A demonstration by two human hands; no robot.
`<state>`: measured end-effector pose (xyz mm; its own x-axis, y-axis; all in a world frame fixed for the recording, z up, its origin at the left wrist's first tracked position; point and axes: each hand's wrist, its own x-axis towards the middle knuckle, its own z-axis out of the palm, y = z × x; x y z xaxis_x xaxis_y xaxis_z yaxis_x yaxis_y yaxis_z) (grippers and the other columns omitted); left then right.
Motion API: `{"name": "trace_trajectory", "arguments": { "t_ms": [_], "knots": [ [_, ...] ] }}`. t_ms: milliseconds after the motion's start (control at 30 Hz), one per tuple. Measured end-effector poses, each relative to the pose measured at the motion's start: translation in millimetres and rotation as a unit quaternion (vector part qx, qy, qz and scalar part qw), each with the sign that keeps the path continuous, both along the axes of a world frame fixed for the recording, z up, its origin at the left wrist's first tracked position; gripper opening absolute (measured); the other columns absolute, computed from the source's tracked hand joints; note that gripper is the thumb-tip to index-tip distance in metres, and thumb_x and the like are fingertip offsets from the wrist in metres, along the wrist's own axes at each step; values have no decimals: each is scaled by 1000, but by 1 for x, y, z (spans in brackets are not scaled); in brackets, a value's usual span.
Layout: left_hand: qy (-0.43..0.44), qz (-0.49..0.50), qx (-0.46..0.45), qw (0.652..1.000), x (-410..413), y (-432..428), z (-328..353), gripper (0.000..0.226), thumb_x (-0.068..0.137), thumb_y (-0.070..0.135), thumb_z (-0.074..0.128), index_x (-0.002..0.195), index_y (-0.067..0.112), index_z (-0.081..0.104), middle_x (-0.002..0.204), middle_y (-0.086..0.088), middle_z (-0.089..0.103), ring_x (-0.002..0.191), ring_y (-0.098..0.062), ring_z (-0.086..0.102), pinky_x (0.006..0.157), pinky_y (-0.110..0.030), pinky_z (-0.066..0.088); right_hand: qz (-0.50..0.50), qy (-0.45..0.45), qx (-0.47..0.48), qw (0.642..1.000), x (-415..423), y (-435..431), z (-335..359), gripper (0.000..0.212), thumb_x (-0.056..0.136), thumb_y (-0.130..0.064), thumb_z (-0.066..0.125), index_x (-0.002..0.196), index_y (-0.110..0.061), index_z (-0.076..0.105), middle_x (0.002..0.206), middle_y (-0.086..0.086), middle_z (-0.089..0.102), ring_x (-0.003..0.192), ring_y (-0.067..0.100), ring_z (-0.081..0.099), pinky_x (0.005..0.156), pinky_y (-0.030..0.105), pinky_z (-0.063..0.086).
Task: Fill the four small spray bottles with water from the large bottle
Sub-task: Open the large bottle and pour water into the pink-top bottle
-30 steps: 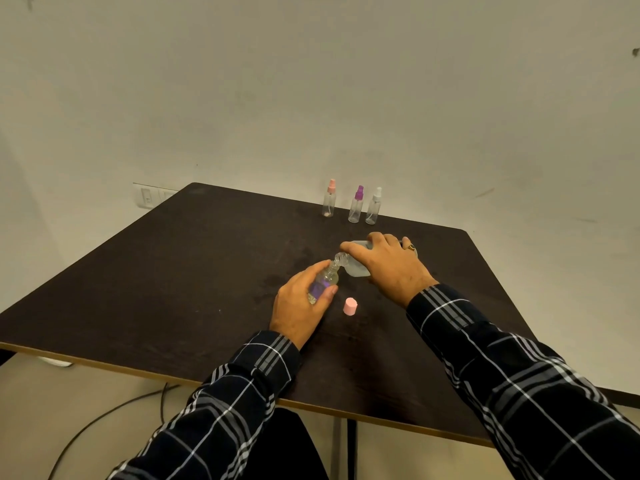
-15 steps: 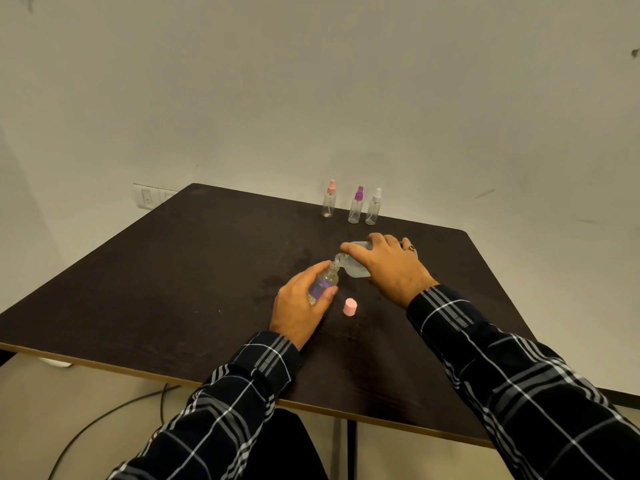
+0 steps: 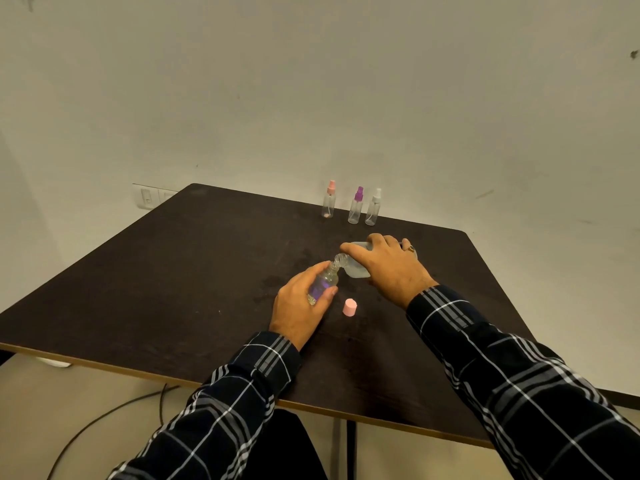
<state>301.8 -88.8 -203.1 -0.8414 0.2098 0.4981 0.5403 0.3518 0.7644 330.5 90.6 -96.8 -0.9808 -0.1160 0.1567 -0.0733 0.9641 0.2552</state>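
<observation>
My left hand (image 3: 299, 303) grips a small clear spray bottle (image 3: 323, 282) with its top off, standing near the middle of the dark table (image 3: 173, 278). My right hand (image 3: 388, 265) holds the large clear bottle (image 3: 355, 270) tipped over, its threaded mouth against the small bottle's neck. A pink cap (image 3: 349, 307) lies on the table just right of my left hand. Three capped small spray bottles stand at the far edge: a pink-topped one (image 3: 328, 204), a purple-topped one (image 3: 356, 206) and a white-topped one (image 3: 373, 208).
A wall socket (image 3: 149, 197) sits on the wall behind the table's far left corner. A dark cable (image 3: 104, 420) runs across the floor under the near edge. Damp-looking patches mark the tabletop left of my hands.
</observation>
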Motion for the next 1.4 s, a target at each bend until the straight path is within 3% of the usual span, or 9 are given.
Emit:
{"name": "trace_trajectory", "arguments": {
  "t_ms": [500, 1267, 1400],
  "knots": [
    [3, -3, -1, 1000, -1, 0, -1, 49, 92, 29, 72, 139, 28, 58, 130, 7, 66, 118, -7, 61, 101, -28, 51, -1, 6, -6, 1000, 1, 1, -1, 76, 93, -24, 67, 149, -45, 19, 145, 16, 37, 136, 38, 37, 111, 65, 30],
    [-15, -8, 0, 1000, 2, -1, 3, 51, 93, 27, 72, 141, 26, 57, 131, 6, 64, 114, -2, 56, 94, -11, 42, -14, -9, -37, 999, 2, -1, -3, 79, 93, -22, 68, 148, -46, 17, 148, 17, 34, 138, 40, 35, 112, 66, 29],
    [-10, -8, 11, 1000, 0, 0, 2, 50, 92, 27, 73, 140, 26, 58, 131, 4, 65, 117, -8, 61, 98, -22, 50, -20, -12, -93, 995, 2, -2, -9, 80, 91, -22, 70, 148, -46, 19, 146, 16, 38, 134, 40, 40, 110, 64, 34]
  ]
}}
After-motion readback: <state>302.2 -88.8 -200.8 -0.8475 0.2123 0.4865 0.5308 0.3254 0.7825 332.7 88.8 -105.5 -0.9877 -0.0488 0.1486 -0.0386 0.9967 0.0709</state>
